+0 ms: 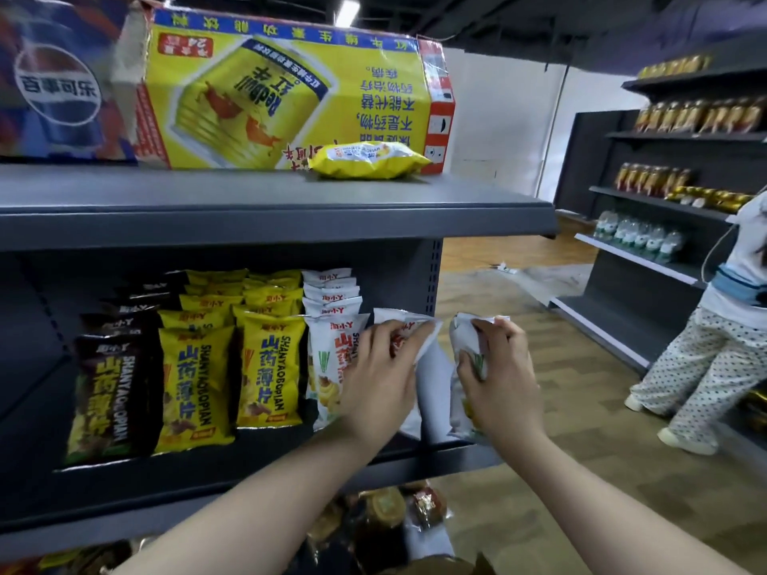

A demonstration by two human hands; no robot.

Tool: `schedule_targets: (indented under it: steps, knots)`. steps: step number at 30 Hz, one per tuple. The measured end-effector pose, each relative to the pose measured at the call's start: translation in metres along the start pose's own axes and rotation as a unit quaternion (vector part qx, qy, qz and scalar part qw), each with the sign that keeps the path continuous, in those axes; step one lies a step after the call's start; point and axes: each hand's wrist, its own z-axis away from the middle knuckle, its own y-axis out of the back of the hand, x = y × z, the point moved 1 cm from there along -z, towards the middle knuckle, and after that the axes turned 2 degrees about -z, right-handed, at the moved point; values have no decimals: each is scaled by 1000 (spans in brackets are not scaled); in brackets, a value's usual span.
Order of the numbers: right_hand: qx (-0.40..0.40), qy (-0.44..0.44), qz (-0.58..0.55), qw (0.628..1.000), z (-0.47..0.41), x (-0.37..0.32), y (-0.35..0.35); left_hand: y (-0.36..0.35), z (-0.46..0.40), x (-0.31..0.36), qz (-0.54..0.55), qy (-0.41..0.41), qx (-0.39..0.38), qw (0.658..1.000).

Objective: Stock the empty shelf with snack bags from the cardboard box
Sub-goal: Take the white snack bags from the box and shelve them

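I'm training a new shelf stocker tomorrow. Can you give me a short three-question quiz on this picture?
1. True or false: the lone yellow snack bag lies flat on the top shelf.
2. What does each hand hold? A) yellow bags B) white snack bags C) nothing
3. Fill in: on the middle shelf, the rows run from left to right black, yellow, ____.

Key
1. True; it lies in front of the yellow Red Bull box.
2. B; the left hand grips one white bag, the right hand another.
3. white
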Motion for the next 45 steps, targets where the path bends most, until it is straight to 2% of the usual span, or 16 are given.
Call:
schedule_targets:
  steps: [10,24,35,37,40,42,45]
  knots:
    - [-2,13,2,1000,-61,24,-40,-56,-54,-4,-55,55,48,996]
    - [-50,57,-70,995,-147,66,-133,-165,-119,-60,-53,224,93,969]
    - [-50,87,-138,985,-150,74,-162,-212,-140,-96,-88,217,143,962]
    - [-48,86,-139,985,-150,75,-163,-220,-137,-99,-124,218,131,959]
    - [-51,81,-134,986,-150,75,-163,-228,-136,-105,-195,204,61,957]
    - [-49,82,-132,987,-151,75,-164,-233,-136,-112,-200,201,31,959]
    - [-44,85,-130,987,-152,74,-164,-232,-135,-113,-197,220,28,955]
